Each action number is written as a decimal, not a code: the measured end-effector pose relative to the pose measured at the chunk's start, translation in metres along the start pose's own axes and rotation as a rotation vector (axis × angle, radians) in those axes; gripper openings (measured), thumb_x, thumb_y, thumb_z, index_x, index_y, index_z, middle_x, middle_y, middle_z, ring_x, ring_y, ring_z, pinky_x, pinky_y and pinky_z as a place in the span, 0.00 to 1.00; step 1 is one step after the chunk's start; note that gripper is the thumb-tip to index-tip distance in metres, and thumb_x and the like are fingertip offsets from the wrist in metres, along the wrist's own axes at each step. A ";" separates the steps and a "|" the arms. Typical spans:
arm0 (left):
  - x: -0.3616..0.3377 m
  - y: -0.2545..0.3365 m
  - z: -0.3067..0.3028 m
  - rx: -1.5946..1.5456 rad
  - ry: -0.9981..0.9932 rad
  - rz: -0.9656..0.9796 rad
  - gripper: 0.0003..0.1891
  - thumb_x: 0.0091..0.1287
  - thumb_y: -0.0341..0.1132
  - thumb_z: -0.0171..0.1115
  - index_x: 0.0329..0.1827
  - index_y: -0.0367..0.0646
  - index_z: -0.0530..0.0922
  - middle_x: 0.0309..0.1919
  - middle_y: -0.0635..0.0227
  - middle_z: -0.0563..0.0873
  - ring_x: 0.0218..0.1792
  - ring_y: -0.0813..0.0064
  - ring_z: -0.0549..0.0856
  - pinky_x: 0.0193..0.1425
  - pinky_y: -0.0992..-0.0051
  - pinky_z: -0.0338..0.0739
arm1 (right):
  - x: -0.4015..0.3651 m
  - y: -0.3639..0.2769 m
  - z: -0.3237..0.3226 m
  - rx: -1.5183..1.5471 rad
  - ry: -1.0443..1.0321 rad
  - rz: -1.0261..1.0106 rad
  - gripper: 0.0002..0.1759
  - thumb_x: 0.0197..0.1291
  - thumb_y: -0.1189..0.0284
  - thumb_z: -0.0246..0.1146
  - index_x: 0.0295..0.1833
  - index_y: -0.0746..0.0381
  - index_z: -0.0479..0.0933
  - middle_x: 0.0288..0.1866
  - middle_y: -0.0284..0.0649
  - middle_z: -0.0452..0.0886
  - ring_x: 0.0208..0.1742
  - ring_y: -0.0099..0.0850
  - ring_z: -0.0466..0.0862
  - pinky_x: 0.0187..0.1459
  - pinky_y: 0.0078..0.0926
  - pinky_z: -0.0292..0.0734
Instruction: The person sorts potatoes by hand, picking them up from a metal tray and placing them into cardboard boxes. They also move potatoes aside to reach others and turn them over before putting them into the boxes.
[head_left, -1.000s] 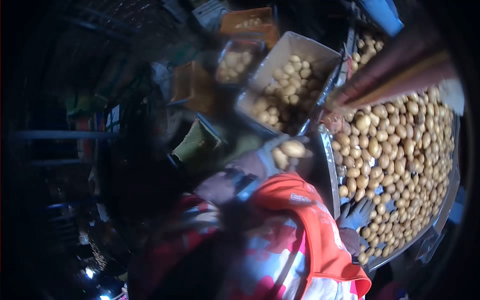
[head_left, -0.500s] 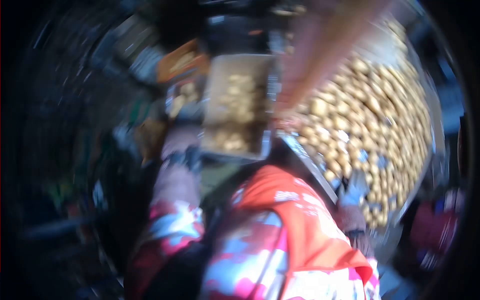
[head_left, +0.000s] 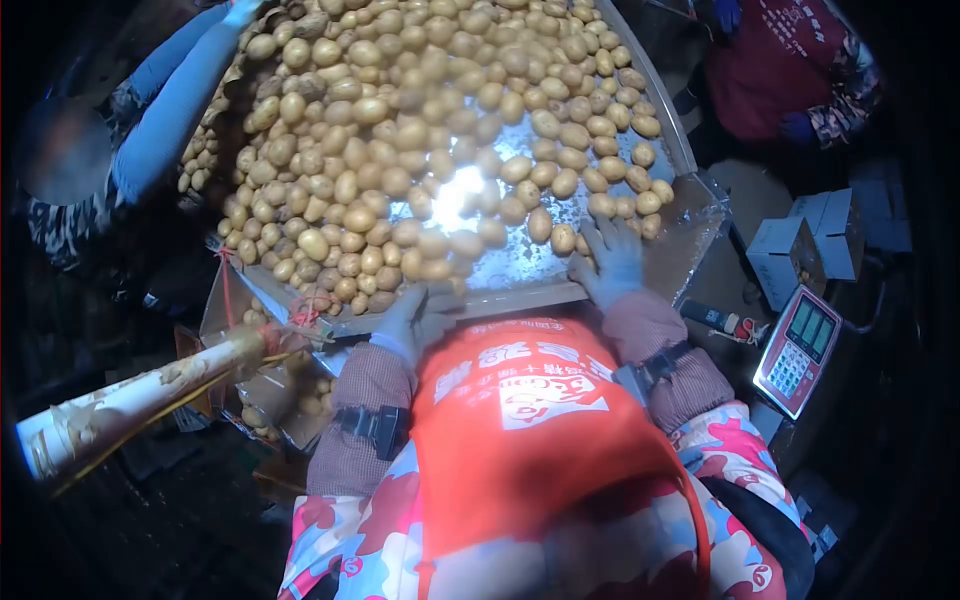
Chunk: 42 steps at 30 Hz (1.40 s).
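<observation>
A broad heap of potatoes covers a metal sorting table, whose bare shiny surface shows near the front. My left hand, in a grey glove, rests at the table's near rim beside the closest potatoes. Its fingers look extended, and no potato shows in it. My right hand, gloved alike, lies farther right with fingers spread flat, the tips touching or close to a few potatoes near the front right corner.
A taped pole juts in from the left. Potatoes fill a bin below the table's left corner. A digital scale and white cartons stand at right. One co-worker's sleeve reaches over the heap; another person stands back right.
My view has swung from the bins on the left to face the potato table. My left hand has come from the bins to the near rim; my right hand remains at the table.
</observation>
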<state>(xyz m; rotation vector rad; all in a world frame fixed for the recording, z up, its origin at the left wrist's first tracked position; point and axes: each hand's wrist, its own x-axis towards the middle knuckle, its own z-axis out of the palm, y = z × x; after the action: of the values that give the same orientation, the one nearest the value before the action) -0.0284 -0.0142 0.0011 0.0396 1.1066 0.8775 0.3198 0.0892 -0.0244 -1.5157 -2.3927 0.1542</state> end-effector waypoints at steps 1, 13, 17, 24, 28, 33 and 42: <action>0.009 -0.001 0.006 -0.018 0.018 0.038 0.24 0.82 0.44 0.44 0.66 0.33 0.74 0.56 0.49 0.86 0.55 0.58 0.87 0.53 0.69 0.84 | -0.009 0.016 0.001 -0.019 -0.002 0.042 0.31 0.53 0.59 0.70 0.63 0.61 0.78 0.62 0.50 0.77 0.60 0.52 0.76 0.62 0.52 0.69; 0.025 -0.001 0.019 0.103 0.312 -0.052 0.26 0.81 0.51 0.44 0.62 0.36 0.78 0.48 0.53 0.91 0.38 0.59 0.89 0.38 0.65 0.85 | 0.197 0.120 0.029 -0.055 -0.177 0.474 0.37 0.68 0.46 0.57 0.77 0.53 0.68 0.72 0.58 0.72 0.71 0.55 0.74 0.73 0.46 0.67; 0.034 0.002 0.022 0.055 0.333 -0.055 0.26 0.79 0.50 0.45 0.62 0.36 0.78 0.50 0.51 0.90 0.41 0.57 0.90 0.40 0.64 0.85 | 0.159 0.080 0.040 -0.416 -0.105 0.107 0.32 0.68 0.51 0.58 0.75 0.47 0.71 0.73 0.55 0.69 0.74 0.57 0.67 0.74 0.64 0.56; 0.060 0.006 0.039 0.057 0.355 0.067 0.24 0.79 0.48 0.47 0.62 0.36 0.78 0.49 0.51 0.88 0.43 0.56 0.89 0.49 0.60 0.86 | 0.021 0.101 -0.005 0.057 -0.054 0.018 0.26 0.62 0.70 0.63 0.67 0.54 0.77 0.60 0.48 0.79 0.57 0.46 0.80 0.61 0.49 0.71; 0.076 0.038 0.088 0.185 0.272 0.029 0.21 0.76 0.44 0.52 0.60 0.36 0.79 0.49 0.55 0.88 0.43 0.61 0.88 0.47 0.63 0.86 | 0.025 0.017 0.008 0.073 -0.251 0.150 0.21 0.57 0.73 0.64 0.58 0.57 0.80 0.52 0.47 0.82 0.54 0.46 0.81 0.53 0.49 0.74; 0.051 0.037 0.113 0.214 0.142 0.020 0.26 0.75 0.51 0.52 0.64 0.39 0.78 0.53 0.56 0.87 0.45 0.65 0.88 0.48 0.66 0.84 | 0.078 0.000 0.004 0.013 -0.163 -0.240 0.14 0.60 0.70 0.63 0.51 0.58 0.83 0.47 0.47 0.84 0.50 0.47 0.83 0.50 0.49 0.77; 0.036 0.002 0.055 0.071 0.287 -0.044 0.26 0.79 0.48 0.45 0.67 0.38 0.76 0.57 0.52 0.85 0.52 0.59 0.87 0.56 0.64 0.84 | 0.223 0.007 -0.009 0.125 -0.262 -0.020 0.22 0.70 0.55 0.60 0.59 0.61 0.79 0.59 0.52 0.83 0.65 0.48 0.81 0.64 0.43 0.75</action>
<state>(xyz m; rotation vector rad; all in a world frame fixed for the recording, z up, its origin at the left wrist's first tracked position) 0.0192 0.0309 0.0011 -0.0538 1.4015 0.8210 0.2400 0.2920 0.0261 -1.4937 -2.5397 0.5181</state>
